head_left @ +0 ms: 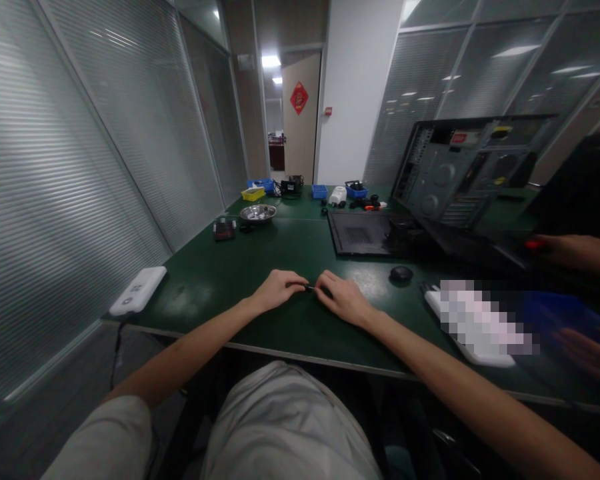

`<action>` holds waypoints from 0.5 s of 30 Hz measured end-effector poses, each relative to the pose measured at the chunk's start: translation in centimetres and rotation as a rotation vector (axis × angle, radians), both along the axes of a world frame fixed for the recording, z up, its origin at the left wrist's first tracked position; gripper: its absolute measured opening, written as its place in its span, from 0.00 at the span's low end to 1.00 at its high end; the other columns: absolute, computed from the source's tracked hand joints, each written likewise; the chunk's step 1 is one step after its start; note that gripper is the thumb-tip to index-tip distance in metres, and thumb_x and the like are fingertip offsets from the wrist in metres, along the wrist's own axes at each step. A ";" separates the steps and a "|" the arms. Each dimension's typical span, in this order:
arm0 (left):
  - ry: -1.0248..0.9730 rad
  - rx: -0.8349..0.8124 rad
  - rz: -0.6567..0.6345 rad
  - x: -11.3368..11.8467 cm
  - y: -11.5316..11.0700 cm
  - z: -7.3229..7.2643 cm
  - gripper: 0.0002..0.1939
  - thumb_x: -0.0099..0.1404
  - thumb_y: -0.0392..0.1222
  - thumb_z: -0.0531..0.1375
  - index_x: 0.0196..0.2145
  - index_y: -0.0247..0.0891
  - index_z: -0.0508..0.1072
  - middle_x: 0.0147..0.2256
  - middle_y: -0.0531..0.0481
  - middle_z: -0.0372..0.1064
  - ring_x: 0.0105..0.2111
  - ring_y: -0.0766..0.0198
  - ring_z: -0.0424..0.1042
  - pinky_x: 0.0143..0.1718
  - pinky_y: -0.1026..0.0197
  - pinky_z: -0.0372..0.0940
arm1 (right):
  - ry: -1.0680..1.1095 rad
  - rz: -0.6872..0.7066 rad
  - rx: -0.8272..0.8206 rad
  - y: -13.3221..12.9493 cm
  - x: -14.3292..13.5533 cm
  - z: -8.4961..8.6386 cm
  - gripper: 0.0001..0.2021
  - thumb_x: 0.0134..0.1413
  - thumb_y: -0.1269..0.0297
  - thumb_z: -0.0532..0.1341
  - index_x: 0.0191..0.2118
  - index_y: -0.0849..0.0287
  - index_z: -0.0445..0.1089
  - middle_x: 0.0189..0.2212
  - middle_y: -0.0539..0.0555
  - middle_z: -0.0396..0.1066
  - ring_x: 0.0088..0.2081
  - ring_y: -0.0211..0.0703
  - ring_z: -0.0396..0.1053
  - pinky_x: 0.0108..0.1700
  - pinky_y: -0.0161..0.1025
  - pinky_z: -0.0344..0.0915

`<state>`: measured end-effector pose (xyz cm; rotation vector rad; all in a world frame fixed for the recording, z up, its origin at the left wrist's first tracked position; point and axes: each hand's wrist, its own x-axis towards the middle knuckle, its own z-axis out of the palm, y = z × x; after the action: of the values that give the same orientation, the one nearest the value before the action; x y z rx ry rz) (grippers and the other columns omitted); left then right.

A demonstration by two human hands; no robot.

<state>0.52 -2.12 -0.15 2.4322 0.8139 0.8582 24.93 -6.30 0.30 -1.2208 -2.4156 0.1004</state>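
Note:
Low over the green table (200, 280), my left hand (279, 288) pinches one end of a small dark piece (309, 288) with a shiny metal-looking part. My right hand (341, 295) is closed in a pinch at its other end, fingertips facing those of the left. The piece is too small, and too much covered by fingers, to tell its kind. A black computer mouse (401, 274) lies to the right of my right hand. Beyond the hands, a flat black panel (357, 233) rests on the table.
An open computer case (455, 167) stands back right. A metal bowl (259, 213), a yellow tray (253, 194) and blue bins (319, 192) sit farther back. A white box (138, 291) is at the left edge. Another person's hands (575, 253) work at the right, near a partly blurred white object (485, 353).

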 end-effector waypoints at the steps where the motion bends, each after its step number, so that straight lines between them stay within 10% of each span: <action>1: -0.002 -0.017 0.012 0.0 0.0 0.0 0.11 0.71 0.42 0.61 0.47 0.41 0.81 0.43 0.48 0.79 0.42 0.60 0.77 0.48 0.60 0.68 | 0.009 0.002 0.001 0.0 0.0 0.0 0.07 0.71 0.60 0.54 0.45 0.54 0.67 0.42 0.52 0.69 0.35 0.39 0.68 0.35 0.36 0.56; 15: 0.031 0.035 -0.048 0.5 -0.1 -0.2 0.12 0.72 0.44 0.60 0.47 0.40 0.81 0.43 0.46 0.78 0.43 0.60 0.76 0.49 0.59 0.67 | -0.018 0.006 0.029 0.1 -0.5 -0.2 0.08 0.72 0.59 0.53 0.45 0.54 0.66 0.43 0.52 0.69 0.35 0.39 0.68 0.34 0.36 0.54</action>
<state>0.98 -2.22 -0.36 2.4902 0.7545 0.8257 24.45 -6.18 0.11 -1.2060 -2.4282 0.0559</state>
